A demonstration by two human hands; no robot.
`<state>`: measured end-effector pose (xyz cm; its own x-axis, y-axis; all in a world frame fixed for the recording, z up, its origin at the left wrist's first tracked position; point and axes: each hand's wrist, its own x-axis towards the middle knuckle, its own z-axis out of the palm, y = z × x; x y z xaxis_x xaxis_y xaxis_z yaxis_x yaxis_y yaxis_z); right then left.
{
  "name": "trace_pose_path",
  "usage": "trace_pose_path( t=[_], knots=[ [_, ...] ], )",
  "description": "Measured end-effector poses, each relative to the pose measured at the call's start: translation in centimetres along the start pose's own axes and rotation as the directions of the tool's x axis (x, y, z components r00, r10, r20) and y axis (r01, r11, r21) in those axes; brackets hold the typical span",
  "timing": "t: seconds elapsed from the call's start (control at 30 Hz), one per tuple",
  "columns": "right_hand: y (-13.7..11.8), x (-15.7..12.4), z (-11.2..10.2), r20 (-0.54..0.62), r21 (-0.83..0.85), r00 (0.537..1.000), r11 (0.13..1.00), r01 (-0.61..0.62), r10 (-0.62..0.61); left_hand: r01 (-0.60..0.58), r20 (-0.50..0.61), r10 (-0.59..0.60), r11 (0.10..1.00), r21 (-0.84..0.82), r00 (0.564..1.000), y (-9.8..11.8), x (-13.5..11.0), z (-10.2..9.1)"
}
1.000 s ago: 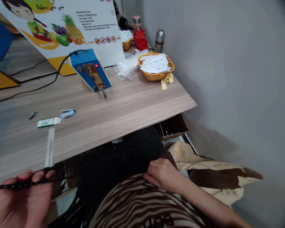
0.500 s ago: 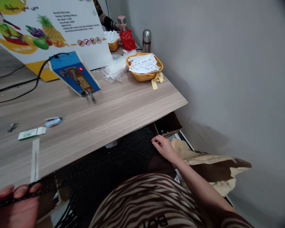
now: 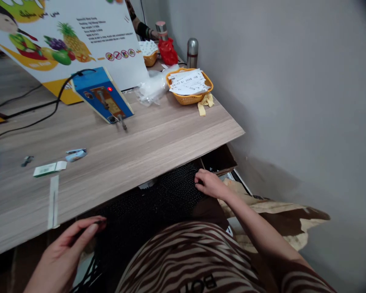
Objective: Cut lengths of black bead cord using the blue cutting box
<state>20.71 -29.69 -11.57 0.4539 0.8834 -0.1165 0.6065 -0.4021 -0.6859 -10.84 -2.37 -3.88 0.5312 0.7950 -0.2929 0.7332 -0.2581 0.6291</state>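
Note:
A wide bundle of black cords (image 3: 158, 199) with tiny pale flecks lies across my lap, partly under the table edge. At the bundle's right end, my right hand (image 3: 212, 185) is closed, its fingertips pinching the cords. My left hand (image 3: 64, 250) is at the bundle's left end, below the table's front edge. Its thumb and forefinger are pressed together on a dark bit that looks like black cord. Loose black strands hang down beneath this hand.
On the wooden table (image 3: 158, 142) stand a blue device (image 3: 102, 95) with a red light, an orange basket (image 3: 190, 99) of printed labels and a steel flask (image 3: 192, 53). A stapler (image 3: 76, 155) and small box (image 3: 50, 168) lie left. Brown paper (image 3: 280, 215) is at right.
My left hand has moved right and inward from the lower left corner, from stretched cords to a pinch by the bundle. My right hand stays on the cords. The view has shifted slightly.

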Motion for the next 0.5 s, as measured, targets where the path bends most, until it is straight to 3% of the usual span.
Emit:
trace_pose_path(
  t=[0.1, 0.17, 0.27, 0.33, 0.4, 0.43, 0.5],
  knots=[
    [0.3, -0.7, -0.7, -0.047, 0.394, 0.998, 0.919, -0.015, 0.036, -0.027, 0.239, 0.023, 0.999, 0.016, 0.971, -0.5, 0.5, 0.8],
    [0.1, -1.3, -1.5, -0.058, 0.659, 0.994, 0.752, -0.032, 0.093, -0.116, 0.322, 0.054, 0.977, 0.178, 0.945, -0.9, 0.8, 1.2],
    [-1.1, -1.9, -2.9, -0.105, 0.899, 0.981, 0.436, 0.025, 0.162, -0.154, 0.318, -0.004, 0.869, 0.47, 0.948, 0.1, 0.6, 1.8],
    [-2.5, -2.1, -4.0, -0.123, 0.947, 0.983, 0.314, 0.074, 0.138, -0.17, 0.264, 0.015, 0.8, 0.575, 0.964, 2.3, 0.1, 2.3],
    [-4.4, -2.1, -5.0, -0.112, 0.951, 0.992, 0.296, 0.092, 0.051, -0.284, 0.245, 0.176, 0.799, 0.531, 0.953, 5.6, -0.4, 3.3],
    [-5.4, -2.1, -5.4, -0.095, 0.946, 0.995, 0.311, 0.093, -0.01, -0.381, 0.246, 0.298, 0.808, 0.449, 0.922, 7.4, -0.7, 4.2],
    [-7.4, -1.9, -6.2, -0.034, 0.935, 0.989, 0.346, 0.082, -0.141, -0.571, 0.293, 0.514, 0.805, 0.157, 0.806, 10.8, -0.9, 6.3]
  ],
)
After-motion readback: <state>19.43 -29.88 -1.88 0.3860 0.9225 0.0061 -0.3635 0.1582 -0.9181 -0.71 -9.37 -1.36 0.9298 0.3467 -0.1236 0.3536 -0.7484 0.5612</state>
